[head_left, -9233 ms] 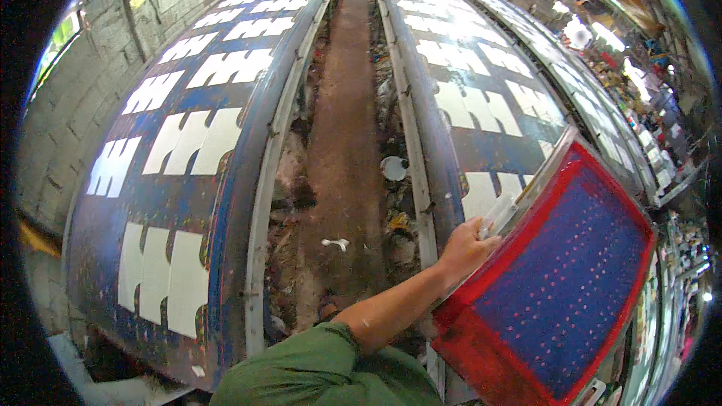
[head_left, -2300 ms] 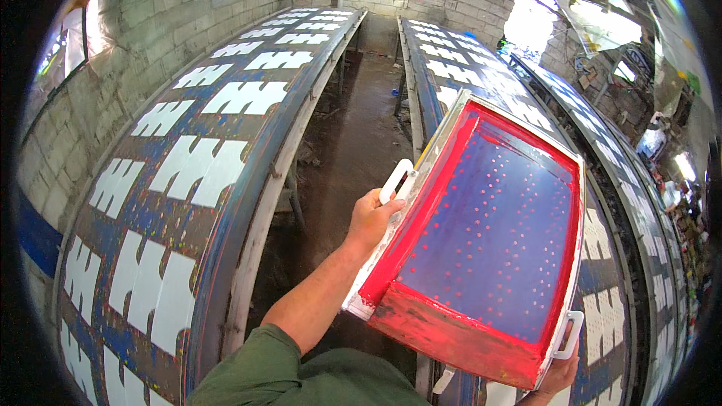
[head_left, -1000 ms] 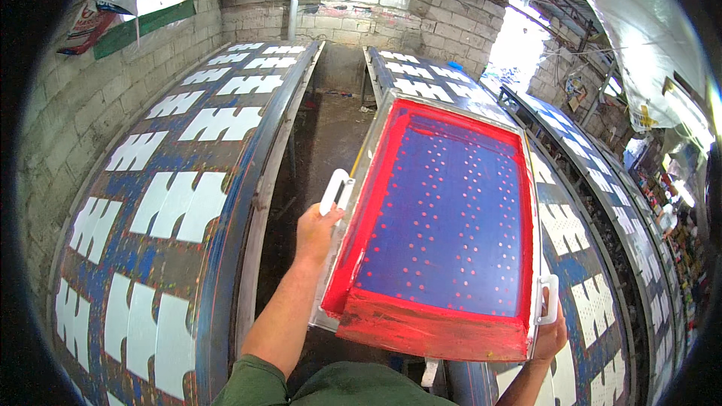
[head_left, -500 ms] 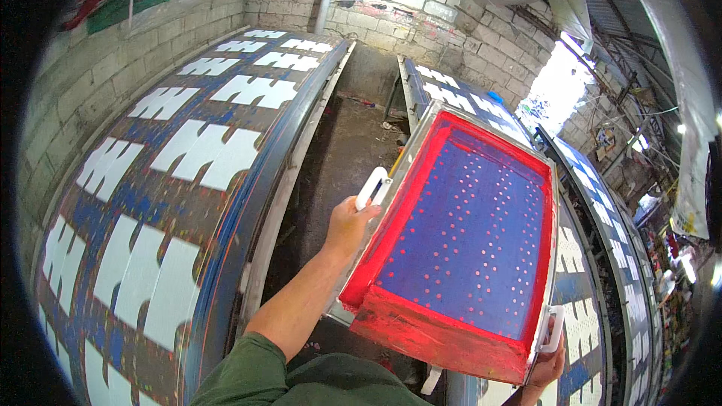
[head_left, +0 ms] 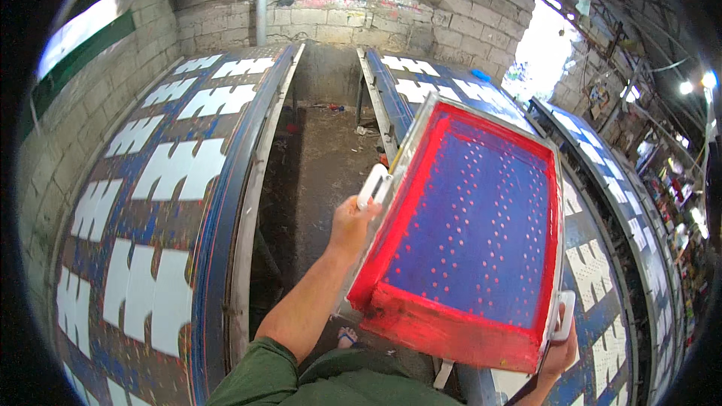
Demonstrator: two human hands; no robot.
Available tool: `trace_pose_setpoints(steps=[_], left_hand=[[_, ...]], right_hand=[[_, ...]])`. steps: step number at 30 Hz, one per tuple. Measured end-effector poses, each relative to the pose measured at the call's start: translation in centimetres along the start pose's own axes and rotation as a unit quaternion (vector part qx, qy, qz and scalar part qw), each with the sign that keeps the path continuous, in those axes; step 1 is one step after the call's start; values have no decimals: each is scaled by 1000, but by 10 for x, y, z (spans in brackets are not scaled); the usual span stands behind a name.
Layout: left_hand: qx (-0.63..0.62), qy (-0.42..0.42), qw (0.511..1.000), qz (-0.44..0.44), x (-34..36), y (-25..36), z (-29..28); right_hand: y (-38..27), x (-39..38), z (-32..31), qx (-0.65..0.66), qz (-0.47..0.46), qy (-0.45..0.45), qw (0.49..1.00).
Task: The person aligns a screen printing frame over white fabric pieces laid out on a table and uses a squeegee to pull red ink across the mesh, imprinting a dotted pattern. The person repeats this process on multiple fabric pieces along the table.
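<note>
Both my hands carry a screen-printing frame (head_left: 470,229), tilted above the right-hand table. Its mesh is blue with rows of small pale dots, bordered by red paint, with a thick red-smeared strip along the near edge. On its left side my left hand (head_left: 353,227) is closed around a white handle (head_left: 374,186). At the lower right corner my right hand (head_left: 558,349) grips a second white handle (head_left: 562,316), and its fingers are partly hidden behind it. Dotted white cut pieces (head_left: 593,272) lie on the table just right of the frame.
At the left a long paint-stained table (head_left: 128,214) bears rows of plain white cut pieces (head_left: 179,169). A narrow aisle (head_left: 312,158) runs between it and the right table (head_left: 380,79). Another long table (head_left: 602,158) stands farther right. A block wall (head_left: 338,26) closes the far end.
The surroundings have shifted in view, with the left table and aisle now farther left and a foot visible below. Both hands still hold the frame, which stays nearly where it was in view.
</note>
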State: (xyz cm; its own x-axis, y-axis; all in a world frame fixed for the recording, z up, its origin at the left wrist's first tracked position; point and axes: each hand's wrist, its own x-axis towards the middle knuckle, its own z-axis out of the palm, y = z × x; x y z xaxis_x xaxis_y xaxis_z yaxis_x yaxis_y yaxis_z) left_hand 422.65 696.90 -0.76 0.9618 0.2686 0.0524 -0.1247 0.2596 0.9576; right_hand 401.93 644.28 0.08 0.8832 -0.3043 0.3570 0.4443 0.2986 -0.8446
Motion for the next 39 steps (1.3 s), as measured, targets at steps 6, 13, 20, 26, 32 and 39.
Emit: trace_pose_setpoints(steps=[6,13,20,26,32,39], left_hand=[[-4,38,999,8,170,25,-38],[-14,58,998,-7,359,30,-98],[-4,83,997,4,545,46,-135],[-31,58,998,-1,710,26,-146],[-24,33,999,1,894,-7,-164],[25,38,999,5,1076,14,-192]], right_hand=[[92,160,95,2,26,-54,998],[208,304,209,4,40,-53,998],[291,440,336,28,44,-77,996],[365,542,403,18,27,-69,997],[495,665,437,18,2,-65,998],[599,818,529,100,70,-57,991]])
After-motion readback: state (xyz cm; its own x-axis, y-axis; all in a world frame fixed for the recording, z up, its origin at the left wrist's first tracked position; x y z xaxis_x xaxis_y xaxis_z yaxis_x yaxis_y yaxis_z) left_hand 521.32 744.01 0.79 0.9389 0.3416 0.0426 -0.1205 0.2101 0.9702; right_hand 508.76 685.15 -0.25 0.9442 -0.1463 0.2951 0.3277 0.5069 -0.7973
